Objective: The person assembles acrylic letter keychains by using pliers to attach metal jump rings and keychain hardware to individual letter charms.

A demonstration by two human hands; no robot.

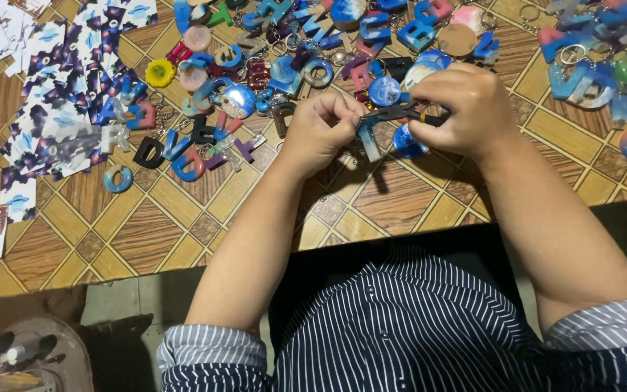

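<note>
Left hand [321,131] pinches blue letter charm [369,138]; right hand [459,109] grips pliers [400,112] touching it, between hands.

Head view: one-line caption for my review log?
Right hand works pliers on a blue resin letter pinched by left hand, above a patterned table.

Small dark pliers [400,112] lie level, pinched in the right hand [466,109]. A pale blue letter charm [369,138] hangs tilted below the left hand [321,131].

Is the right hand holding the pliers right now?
Yes, the right hand grips the dark pliers, whose tip meets the blue letter piece pinched by the left hand.
</note>
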